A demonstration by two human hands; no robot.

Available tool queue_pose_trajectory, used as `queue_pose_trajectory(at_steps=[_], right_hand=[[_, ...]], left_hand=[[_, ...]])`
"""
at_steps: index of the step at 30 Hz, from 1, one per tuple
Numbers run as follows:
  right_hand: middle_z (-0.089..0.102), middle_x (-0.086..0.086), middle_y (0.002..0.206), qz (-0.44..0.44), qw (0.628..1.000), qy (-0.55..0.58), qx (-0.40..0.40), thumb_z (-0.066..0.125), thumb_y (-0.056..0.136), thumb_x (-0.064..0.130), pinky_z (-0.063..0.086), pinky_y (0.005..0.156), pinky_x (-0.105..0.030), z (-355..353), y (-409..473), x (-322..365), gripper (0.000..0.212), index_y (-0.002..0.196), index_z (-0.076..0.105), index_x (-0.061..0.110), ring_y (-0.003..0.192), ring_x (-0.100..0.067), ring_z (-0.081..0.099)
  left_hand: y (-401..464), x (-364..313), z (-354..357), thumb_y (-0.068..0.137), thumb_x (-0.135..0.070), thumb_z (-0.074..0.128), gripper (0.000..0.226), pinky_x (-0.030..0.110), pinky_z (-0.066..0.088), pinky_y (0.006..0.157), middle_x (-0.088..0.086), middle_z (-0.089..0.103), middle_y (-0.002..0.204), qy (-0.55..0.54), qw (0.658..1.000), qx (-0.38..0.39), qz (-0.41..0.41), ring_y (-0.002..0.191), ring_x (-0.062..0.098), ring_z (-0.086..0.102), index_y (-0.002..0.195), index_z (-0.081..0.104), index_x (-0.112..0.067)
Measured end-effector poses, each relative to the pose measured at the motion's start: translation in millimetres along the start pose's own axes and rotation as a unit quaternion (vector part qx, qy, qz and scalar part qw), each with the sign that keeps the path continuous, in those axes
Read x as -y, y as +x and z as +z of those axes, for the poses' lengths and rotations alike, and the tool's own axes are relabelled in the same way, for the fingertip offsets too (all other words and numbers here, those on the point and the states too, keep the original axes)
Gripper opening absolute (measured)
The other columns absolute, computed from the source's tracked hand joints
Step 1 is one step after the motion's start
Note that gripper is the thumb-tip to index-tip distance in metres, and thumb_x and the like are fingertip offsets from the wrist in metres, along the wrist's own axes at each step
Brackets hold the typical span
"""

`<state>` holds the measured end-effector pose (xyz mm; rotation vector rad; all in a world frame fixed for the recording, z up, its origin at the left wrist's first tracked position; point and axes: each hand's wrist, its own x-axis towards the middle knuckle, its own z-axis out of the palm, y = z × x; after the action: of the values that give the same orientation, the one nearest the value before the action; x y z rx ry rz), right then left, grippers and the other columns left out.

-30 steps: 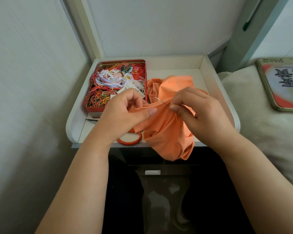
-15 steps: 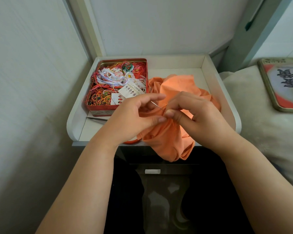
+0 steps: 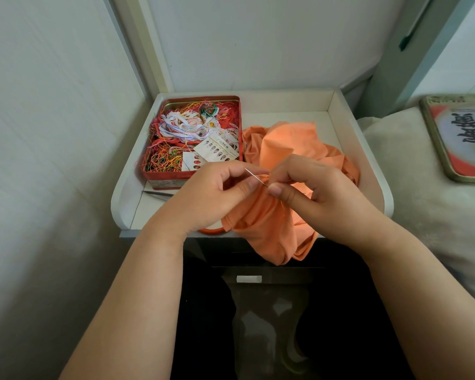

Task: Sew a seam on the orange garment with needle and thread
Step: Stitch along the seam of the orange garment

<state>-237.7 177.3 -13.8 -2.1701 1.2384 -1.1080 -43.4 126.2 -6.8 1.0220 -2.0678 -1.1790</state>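
**Needle set through a pinched fold of the garment**

The garment (image 3: 283, 215) lies at the centre of the tray (image 3: 373, 171), its lower part spilling over the front edge at 6 o'clock. Both hands meet at its upper fold. The left hand (image 3: 217, 198) has its fingers curled round a bunched fold, thumb pressing the cloth; this most likely keeps the edge taut and steady so the stitch lands where wanted. The right hand (image 3: 318, 193) pinches the cloth and, it seems, the rear end of the needle (image 3: 255, 176) between thumb and forefinger. The needle slants toward 10 o'clock, its tip bare above the left thumb, which suggests it has passed through the fold and awaits pulling. The thread itself is too fine to make out.

At 10 o'clock from the hands stands a red tin (image 3: 192, 176), lidless, against the tray's left wall. It holds a tangle of coloured threads, white tape or cord, and paper cards printed with rows of small ovals. A tin lid (image 3: 455, 138) lies on the cushion at 3 o'clock. An orange ring (image 3: 211, 231) peeks from under the left wrist at the tray's front.
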Motion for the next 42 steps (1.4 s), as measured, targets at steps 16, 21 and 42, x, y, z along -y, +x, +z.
queue_pose_trajectory(at_steps=[16,21,42], right_hand=[[0.068,0.010,0.082,0.114,0.989,0.059,0.076,0.062,0.092,0.021,0.046,0.077,-0.013,-5.4,-0.6,9.0,0.009,0.085,0.068,0.019,0.083,-0.005,0.064],[0.069,0.007,0.081,0.142,0.986,0.048,0.076,0.062,0.092,0.021,0.049,0.076,-0.016,-5.1,-1.3,7.9,0.011,0.086,0.069,0.015,0.081,-0.006,0.064],[0.061,0.000,0.092,0.063,0.996,-0.044,0.053,0.062,0.092,0.017,0.046,0.078,-0.036,-1.5,-1.5,2.6,0.010,0.084,0.065,0.011,0.088,-0.015,0.059]], left_hand=[[3.5,9.0,-0.8,0.093,-0.017,0.062,0.010,0.038,0.053,0.078,0.002,0.065,0.085,0.002,1.000,-0.010,0.008,0.085,0.034,0.061,0.090,0.059,-0.026],[5.4,9.1,2.1,0.091,-0.019,0.065,0.008,0.037,0.055,0.070,-0.009,0.065,0.081,0.030,0.999,-0.043,0.006,0.077,0.027,0.064,0.089,0.061,-0.025],[6.2,10.1,1.2,0.080,-0.023,0.076,0.015,0.022,0.049,0.064,-0.011,0.068,0.074,0.054,0.995,-0.076,-0.018,0.067,0.003,0.060,0.077,0.064,-0.031]])
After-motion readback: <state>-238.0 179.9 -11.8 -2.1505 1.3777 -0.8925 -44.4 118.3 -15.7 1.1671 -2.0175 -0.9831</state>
